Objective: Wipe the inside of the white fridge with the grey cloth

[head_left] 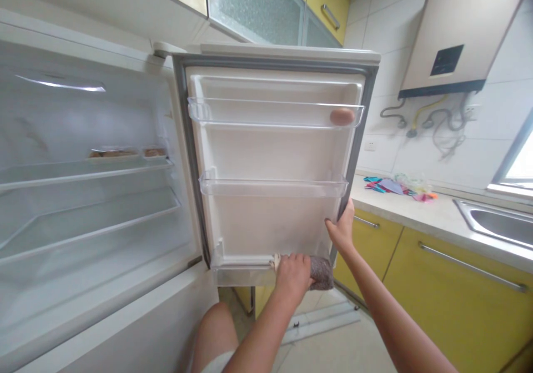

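The fridge door (pixel 275 156) stands open in front of me, white inside, with three clear bins. My left hand (pixel 293 273) is closed on a grey cloth (pixel 321 272), pressed against the rim of the bottom door bin (pixel 237 270). My right hand (pixel 343 228) grips the outer edge of the door, fingers wrapped round it. A single brown egg (pixel 342 116) lies at the right end of the top door bin (pixel 266 112). The middle door bin (pixel 270 186) holds nothing I can see.
The fridge interior (pixel 83 195) at left has glass shelves and small trays of food (pixel 125 152) at the back. To the right run yellow cabinets (pixel 449 290), a countertop with colourful cloths (pixel 395 187), a steel sink (pixel 499 223) and a wall-mounted water heater (pixel 453 34).
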Demonstrator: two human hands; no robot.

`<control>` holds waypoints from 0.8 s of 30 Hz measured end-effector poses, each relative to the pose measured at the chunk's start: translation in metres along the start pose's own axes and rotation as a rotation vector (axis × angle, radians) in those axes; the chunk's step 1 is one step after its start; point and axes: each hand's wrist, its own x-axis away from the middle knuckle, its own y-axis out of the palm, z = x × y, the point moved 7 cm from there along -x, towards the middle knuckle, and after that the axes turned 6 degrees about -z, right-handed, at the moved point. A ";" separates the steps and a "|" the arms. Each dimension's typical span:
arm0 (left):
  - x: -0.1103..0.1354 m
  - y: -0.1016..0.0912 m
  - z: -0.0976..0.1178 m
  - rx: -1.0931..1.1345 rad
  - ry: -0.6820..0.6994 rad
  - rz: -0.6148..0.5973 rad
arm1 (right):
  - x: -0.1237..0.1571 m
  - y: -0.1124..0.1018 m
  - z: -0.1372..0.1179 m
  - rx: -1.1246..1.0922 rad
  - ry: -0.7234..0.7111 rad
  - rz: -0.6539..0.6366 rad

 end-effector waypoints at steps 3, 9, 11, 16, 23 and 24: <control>-0.006 0.002 0.017 0.022 0.057 0.033 | 0.001 -0.002 -0.002 0.008 -0.006 0.012; -0.009 0.005 0.024 0.025 0.038 0.045 | 0.003 -0.005 -0.005 0.011 -0.011 0.019; -0.005 0.006 0.014 0.010 0.007 0.035 | 0.005 -0.006 -0.004 0.010 -0.014 0.022; 0.022 -0.002 -0.032 -0.036 -0.057 0.029 | 0.006 -0.006 0.000 -0.003 -0.005 0.016; 0.087 -0.027 -0.121 -0.068 -0.139 0.027 | 0.001 -0.011 -0.001 0.008 -0.029 -0.010; 0.096 -0.031 -0.131 -0.069 -0.146 0.022 | 0.001 -0.012 -0.001 0.010 -0.032 -0.014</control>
